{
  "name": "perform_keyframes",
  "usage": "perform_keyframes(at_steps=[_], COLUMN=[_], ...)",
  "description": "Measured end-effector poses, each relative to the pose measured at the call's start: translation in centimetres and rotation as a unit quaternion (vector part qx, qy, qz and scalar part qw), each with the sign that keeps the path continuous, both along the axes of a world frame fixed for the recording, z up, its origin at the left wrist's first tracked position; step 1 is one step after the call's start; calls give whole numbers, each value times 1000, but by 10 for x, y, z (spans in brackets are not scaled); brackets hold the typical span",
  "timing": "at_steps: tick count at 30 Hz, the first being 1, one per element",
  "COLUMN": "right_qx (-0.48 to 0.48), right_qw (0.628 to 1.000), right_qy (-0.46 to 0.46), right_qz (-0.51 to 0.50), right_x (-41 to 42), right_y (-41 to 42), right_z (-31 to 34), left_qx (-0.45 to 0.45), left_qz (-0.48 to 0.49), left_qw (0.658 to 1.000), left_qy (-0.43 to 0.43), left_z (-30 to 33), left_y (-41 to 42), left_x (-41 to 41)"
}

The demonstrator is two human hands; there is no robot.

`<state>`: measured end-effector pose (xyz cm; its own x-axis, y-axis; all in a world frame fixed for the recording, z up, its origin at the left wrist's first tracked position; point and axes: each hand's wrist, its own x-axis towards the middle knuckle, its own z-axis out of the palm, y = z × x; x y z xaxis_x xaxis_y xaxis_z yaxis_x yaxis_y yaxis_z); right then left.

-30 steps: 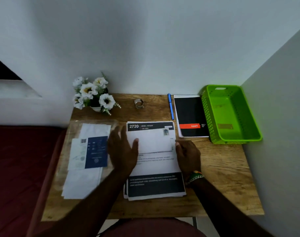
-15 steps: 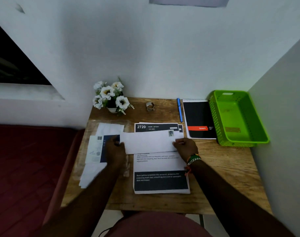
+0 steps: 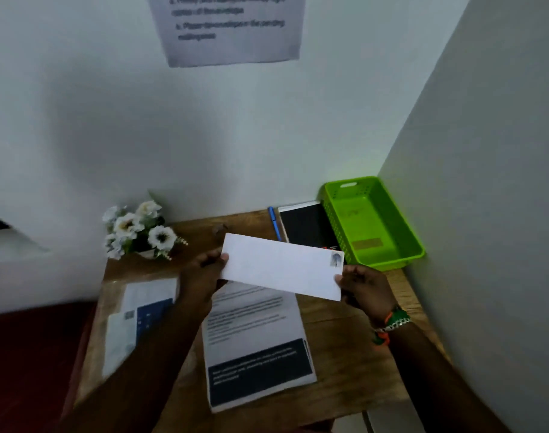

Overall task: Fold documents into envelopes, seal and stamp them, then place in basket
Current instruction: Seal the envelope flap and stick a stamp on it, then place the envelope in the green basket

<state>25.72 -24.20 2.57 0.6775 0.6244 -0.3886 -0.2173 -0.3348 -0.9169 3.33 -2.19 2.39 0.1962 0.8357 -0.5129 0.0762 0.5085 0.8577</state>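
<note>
White, and held up clear of the wooden desk, one envelope hangs level between two hands: the left hand pinches its left end with the thumb on the front, and the right hand pinches its right end just below the single stamp in the upper right corner. One printed document lies flat under it, reaching the desk's front edge. One blurred pile of papers sits by the left edge. At the back right corner stands one green basket; one black notebook touches its left side, with one blue pen just beside that. One pot of white flowers occupies the back left corner
</note>
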Motion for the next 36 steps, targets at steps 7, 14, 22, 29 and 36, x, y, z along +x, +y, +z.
perform_keyframes(at_steps=[7,14,22,29,36], right_qx=[13,23,30,61,71], right_qw=[982,940,907,909,908], right_qy=[31,72,114,128,134], right_qz=[-184,-333,-404,-392,-390], right_x=[49,59,63,74,84], right_y=[-72,-105,-97,-41,-13], right_z=[12,7,-11,0,-4], left_qx=[15,14,145,134,121], left_qz=[-161,-187,-160,-161,-156], left_qw=[986,979,976,977,980], left_qy=[-39,-86,37,32,33], left_z=[16,4,-32,-47,-50], left_y=[-9,-33,-72,-84,-84], left_x=[144,242,269,270,269])
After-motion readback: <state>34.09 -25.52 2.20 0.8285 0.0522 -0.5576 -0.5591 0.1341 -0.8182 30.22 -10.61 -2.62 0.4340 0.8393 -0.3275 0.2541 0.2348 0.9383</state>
